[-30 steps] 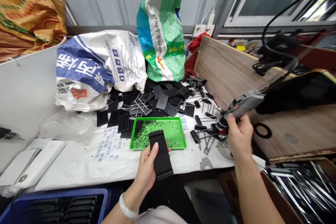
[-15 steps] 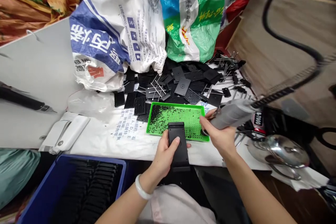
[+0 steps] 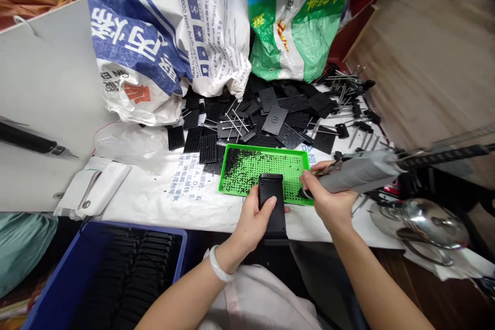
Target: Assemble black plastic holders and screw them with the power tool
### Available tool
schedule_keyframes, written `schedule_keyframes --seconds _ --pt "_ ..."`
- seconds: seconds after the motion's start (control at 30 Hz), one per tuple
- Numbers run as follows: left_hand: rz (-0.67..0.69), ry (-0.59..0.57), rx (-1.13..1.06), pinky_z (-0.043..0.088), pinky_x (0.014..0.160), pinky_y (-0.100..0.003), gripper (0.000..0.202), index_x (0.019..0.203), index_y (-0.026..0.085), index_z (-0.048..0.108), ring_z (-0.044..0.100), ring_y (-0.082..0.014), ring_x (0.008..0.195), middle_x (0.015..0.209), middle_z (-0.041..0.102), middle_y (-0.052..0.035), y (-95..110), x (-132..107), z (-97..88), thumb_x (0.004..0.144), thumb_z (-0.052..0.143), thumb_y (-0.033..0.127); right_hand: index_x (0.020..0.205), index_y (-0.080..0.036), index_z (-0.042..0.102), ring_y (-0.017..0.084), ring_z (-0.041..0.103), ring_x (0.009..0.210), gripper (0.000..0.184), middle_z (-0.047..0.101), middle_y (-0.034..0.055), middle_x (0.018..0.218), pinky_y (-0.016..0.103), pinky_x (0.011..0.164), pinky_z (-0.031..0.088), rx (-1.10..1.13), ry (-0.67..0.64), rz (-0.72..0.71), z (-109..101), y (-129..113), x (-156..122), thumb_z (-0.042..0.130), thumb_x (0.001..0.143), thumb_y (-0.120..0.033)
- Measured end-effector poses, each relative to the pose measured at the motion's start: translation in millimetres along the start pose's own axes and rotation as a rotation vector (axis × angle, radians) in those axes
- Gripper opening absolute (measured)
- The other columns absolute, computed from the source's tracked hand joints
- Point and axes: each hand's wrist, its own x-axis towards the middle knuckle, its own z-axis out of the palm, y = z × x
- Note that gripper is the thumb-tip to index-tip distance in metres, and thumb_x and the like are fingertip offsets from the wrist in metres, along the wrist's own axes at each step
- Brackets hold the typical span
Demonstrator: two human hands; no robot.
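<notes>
My left hand (image 3: 253,219) is closed round a flat black plastic part (image 3: 273,209), thumb on its face, held at the table's near edge. My right hand (image 3: 328,198) grips a grey electric screwdriver (image 3: 358,175) on a dark cable, its tip pointing left toward the black part. Just behind both hands lies a green perforated tray (image 3: 266,166) strewn with small black screws.
A heap of black plates and metal pins (image 3: 270,118) lies behind the tray, with two woven sacks (image 3: 170,36) at the back. A blue crate of stacked black parts (image 3: 116,273) sits low left. A steel bowl (image 3: 425,224) stands at right beside a wooden board (image 3: 421,46).
My right hand has brought the screwdriver from the right side over to the tray's right edge. My left hand keeps the black part. The view has tilted down and closer.
</notes>
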Motion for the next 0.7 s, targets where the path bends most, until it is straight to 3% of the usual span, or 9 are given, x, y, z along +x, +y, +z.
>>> schedule_keyframes --seconds 0.13,0.23,0.47,0.6,0.7 --pt "-0.006 -0.018 0.017 0.058 0.064 -0.035 0.039 0.104 0.021 0.049 0.072 -0.024 0.077 0.108 0.066 -0.0102 -2.9 4.7 1.3 0.078 0.07 0.042 0.086 -0.021 0.058 0.011 0.051 0.046 0.026 0.053 -0.0062 0.062 0.036 0.062 0.055 0.175 0.019 -0.072 9.6 -36.9 4.0 0.078 0.071 -0.02" --pt "0.018 -0.019 0.021 0.058 0.068 -0.037 0.039 0.105 0.021 0.05 0.072 -0.0239 0.076 0.113 0.065 -0.0112 -5.3 7.7 0.9 0.078 0.07 0.043 0.084 -0.022 0.056 0.011 0.053 0.048 0.024 0.054 -0.0054 0.066 0.037 0.064 0.056 0.236 -0.007 -0.097 20.8 -50.4 2.2 0.077 0.072 -0.018" --pt "-0.005 -0.033 0.015 0.055 0.057 -0.03 0.04 0.102 0.019 0.051 0.072 -0.0219 0.069 0.111 0.065 -0.0099 -3.8 8.6 0.0 0.076 0.071 0.042 0.076 -0.023 0.048 0.01 0.049 0.052 0.027 0.048 -0.0067 0.063 0.033 0.062 0.051 0.292 -0.133 -0.094 35.6 -28.3 -2.8 0.074 0.075 -0.015" --pt "0.006 -0.037 -0.007 0.054 0.055 -0.029 0.041 0.1 0.019 0.052 0.07 -0.0204 0.065 0.103 0.066 -0.0074 -1.1 9.4 -1.8 0.073 0.073 0.041 0.077 -0.024 0.047 0.011 0.05 0.052 0.025 0.048 -0.007 0.064 0.034 0.064 0.051 0.263 -0.143 -0.141 33.1 -19.9 -7.3 0.071 0.078 -0.016" --pt "0.0 -0.067 -0.014 0.054 0.055 -0.029 0.041 0.099 0.019 0.052 0.07 -0.0206 0.065 0.097 0.066 -0.0054 0.1 9.0 -4.0 0.072 0.074 0.04 0.078 -0.025 0.047 0.012 0.05 0.052 0.024 0.048 -0.0076 0.061 0.035 0.063 0.051 0.252 -0.252 -0.142 26.3 -20.3 -4.3 0.07 0.078 -0.019"
